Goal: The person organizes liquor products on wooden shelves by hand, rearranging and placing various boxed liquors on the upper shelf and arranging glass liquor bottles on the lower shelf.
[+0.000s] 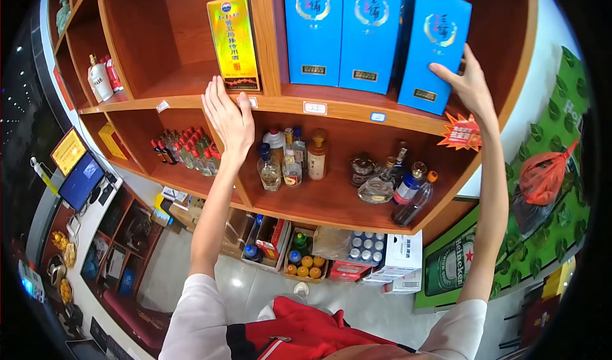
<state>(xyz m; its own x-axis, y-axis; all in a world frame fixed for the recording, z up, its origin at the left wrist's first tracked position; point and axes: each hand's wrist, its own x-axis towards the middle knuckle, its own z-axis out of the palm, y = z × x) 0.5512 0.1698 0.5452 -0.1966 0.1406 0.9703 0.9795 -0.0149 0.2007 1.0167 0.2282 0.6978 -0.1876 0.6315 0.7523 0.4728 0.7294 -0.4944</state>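
My right hand (473,87) grips a tall blue box (436,54) by its right side, thumb across the front and fingers round the edge. That box tilts slightly and stands apart from two matching boxes, a middle blue box (370,41) and a left blue box (312,35), which stand upright side by side. Fingers stretched out, my left hand (231,119) is at the shelf's front edge, just below a gold box (234,44) with printed characters. Whether its fingertips touch the gold box I cannot tell.
The wooden shelf (354,110) carries price tags and an orange starburst sign (461,132). Several bottles (292,168) stand one level down. Below, boxes of cans (366,248) and a crate of drinks (305,264) are on the floor. A counter with a laptop (83,180) is at left.
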